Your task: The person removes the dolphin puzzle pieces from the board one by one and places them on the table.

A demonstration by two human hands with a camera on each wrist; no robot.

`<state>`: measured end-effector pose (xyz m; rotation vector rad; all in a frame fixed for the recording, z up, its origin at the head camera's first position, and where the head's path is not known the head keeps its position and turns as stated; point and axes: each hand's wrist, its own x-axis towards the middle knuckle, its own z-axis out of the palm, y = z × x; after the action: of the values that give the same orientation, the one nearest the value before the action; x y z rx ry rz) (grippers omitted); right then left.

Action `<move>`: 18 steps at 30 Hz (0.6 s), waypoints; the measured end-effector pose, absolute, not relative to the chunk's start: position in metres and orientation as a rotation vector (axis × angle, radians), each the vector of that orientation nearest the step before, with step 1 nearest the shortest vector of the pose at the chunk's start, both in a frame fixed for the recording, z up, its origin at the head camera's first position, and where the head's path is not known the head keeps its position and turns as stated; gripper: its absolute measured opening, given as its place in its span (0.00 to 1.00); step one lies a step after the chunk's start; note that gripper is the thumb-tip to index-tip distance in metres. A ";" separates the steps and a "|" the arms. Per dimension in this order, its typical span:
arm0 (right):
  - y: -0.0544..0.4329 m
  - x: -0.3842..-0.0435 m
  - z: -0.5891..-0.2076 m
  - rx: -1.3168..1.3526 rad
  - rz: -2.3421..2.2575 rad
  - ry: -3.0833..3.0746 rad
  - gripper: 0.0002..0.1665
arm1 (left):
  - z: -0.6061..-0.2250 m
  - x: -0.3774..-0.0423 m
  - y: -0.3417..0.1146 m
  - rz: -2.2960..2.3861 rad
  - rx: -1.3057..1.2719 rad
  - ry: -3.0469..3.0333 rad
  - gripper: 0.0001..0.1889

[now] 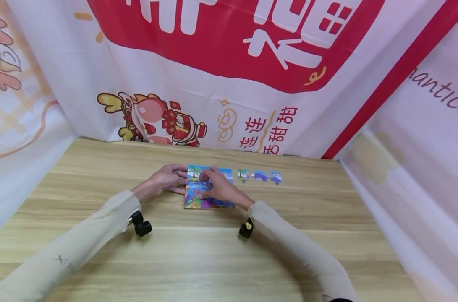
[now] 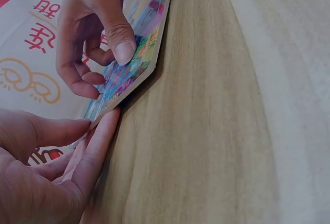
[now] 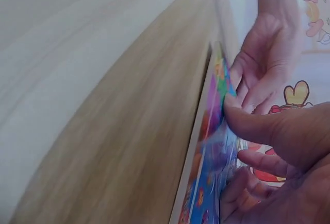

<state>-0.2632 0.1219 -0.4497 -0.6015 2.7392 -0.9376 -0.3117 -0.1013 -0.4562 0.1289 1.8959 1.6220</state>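
A colourful jigsaw puzzle board (image 1: 191, 201) with a sea scene lies flat on the wooden table. At its left edge rests my left hand (image 1: 168, 178), thumb and fingers fairly straight against the side; the left wrist view shows the fingertips (image 2: 85, 126) touching that edge. Over the board reaches my right hand (image 1: 223, 188). Its thumb (image 2: 124, 51) presses on the printed surface near the front, and its other fingers bend loosely farther back. No loose piece shows between them, though the hand hides part of the picture.
To the right of the board lie three loose puzzle pieces in a row: one with a palm tree (image 1: 242, 174), a blue one (image 1: 260, 176) and another blue one (image 1: 276, 177). Printed cloth walls (image 1: 198, 84) enclose the table (image 1: 198, 260) at the back and sides.
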 end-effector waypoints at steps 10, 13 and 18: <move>0.119 -0.262 -0.443 -0.490 -0.961 2.726 0.29 | -0.459 -0.309 -0.100 1.626 0.184 1.916 0.34; 0.118 -0.262 -0.442 -0.474 -0.968 2.726 0.29 | -0.459 -0.310 -0.100 1.625 0.182 1.925 0.34; 0.118 -0.261 -0.441 -0.476 -0.991 2.716 0.29 | -0.461 -0.310 -0.100 1.626 0.169 1.932 0.33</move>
<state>-0.2612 0.1177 -0.4414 -0.4755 2.7163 -0.9908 -0.3102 -0.0995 -0.4611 0.1691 1.9317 1.6265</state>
